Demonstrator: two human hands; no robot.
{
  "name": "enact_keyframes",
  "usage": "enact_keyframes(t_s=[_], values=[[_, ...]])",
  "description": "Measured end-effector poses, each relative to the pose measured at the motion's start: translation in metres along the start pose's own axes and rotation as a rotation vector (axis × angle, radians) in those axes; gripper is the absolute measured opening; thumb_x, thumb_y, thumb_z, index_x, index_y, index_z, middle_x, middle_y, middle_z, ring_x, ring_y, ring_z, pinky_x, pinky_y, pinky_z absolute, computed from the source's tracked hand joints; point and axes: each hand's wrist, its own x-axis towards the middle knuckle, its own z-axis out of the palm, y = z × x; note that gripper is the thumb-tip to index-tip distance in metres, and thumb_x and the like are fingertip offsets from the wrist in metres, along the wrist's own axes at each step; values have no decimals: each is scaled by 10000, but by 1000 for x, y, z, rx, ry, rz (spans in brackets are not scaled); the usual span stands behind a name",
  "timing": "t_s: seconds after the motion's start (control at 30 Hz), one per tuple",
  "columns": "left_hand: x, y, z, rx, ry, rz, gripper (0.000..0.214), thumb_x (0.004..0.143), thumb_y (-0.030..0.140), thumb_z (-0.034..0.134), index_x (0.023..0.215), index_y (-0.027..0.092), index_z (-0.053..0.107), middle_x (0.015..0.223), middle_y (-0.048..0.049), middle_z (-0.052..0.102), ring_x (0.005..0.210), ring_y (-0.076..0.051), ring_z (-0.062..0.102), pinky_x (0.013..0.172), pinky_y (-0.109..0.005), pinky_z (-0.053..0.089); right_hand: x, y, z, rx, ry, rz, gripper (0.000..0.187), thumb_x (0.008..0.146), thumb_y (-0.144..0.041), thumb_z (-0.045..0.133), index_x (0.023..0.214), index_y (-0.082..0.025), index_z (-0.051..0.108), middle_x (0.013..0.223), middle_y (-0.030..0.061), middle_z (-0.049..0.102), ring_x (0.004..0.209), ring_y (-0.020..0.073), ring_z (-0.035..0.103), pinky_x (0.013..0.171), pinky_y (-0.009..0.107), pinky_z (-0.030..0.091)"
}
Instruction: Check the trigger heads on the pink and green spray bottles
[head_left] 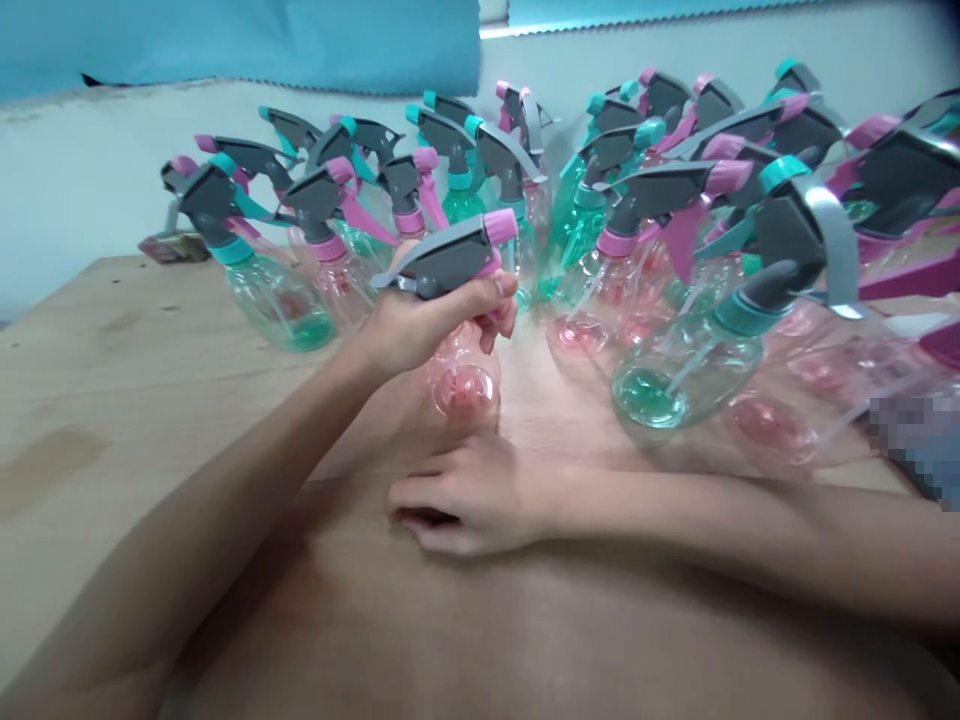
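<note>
My left hand [420,325] is wrapped round the neck of a clear pink spray bottle [463,380], just under its grey trigger head with a pink nozzle [457,258]. The bottle stands on the wooden table [112,400] in front of the rows of other bottles. My right hand [465,500] rests on the table just below that bottle. Its fingers are curled loosely with the tips on the wood and nothing shows in them.
Several spray bottles, pink [592,310] and teal [277,295], with grey trigger heads stand crowded across the back and right of the table. A pale wall [75,170] and blue cloth [225,40] lie behind. A small box [172,247] sits at the table's far left edge.
</note>
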Motion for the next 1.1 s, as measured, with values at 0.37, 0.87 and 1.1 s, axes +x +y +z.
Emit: enact_keyframes(t_s=[0.37, 0.87, 1.1], values=[[0, 3, 1, 18, 3, -45, 371, 839, 474, 852, 731, 174, 661, 658, -44, 669, 648, -202, 710, 531, -311, 556, 0, -1, -2, 25, -26, 21, 211, 1010, -279, 518, 1083, -208, 704, 892, 29, 769, 770, 171, 657, 657, 317, 381], [1, -2, -2, -5, -68, -59, 375, 857, 512, 833, 732, 191, 685, 688, -37, 683, 639, -183, 691, 571, -322, 536, -1, -1, -4, 49, -9, 20, 194, 1000, -255, 530, 1080, -210, 702, 904, 22, 772, 779, 169, 665, 662, 309, 385], [3, 0, 1, -25, -71, -34, 356, 850, 515, 836, 747, 203, 698, 665, -13, 693, 572, -138, 619, 533, -308, 511, -2, -1, -4, 47, -21, 26, 193, 1012, -261, 525, 1088, -211, 695, 899, 29, 772, 762, 166, 660, 660, 299, 388]])
